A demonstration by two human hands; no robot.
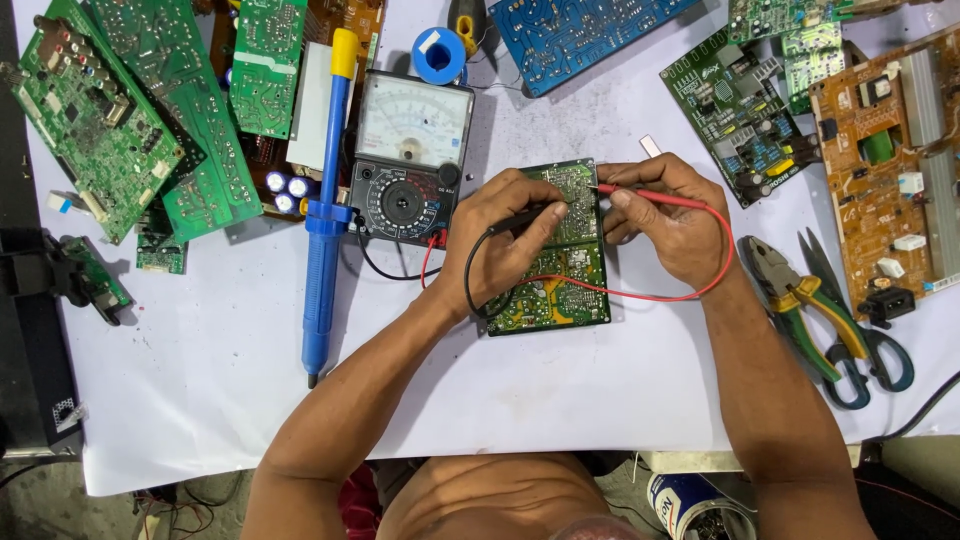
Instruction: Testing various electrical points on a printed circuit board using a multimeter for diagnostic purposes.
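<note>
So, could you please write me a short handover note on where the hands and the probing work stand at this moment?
Left hand: grips the black probe, tip on the green circuit board.
Right hand: pinches the red probe in its fingers, tip at the board's upper right edge.
Both leads run to the analog multimeter, beside the board's left.
Done: both probes placed on the board.
Left: the meter needle cannot be read from here.
Nearby: blue desoldering pump, pliers and scissors to the right.

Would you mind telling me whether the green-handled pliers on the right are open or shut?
Shut: the pliers lie flat on the white table cover, their jaws closed together, handles only slightly apart.
</note>
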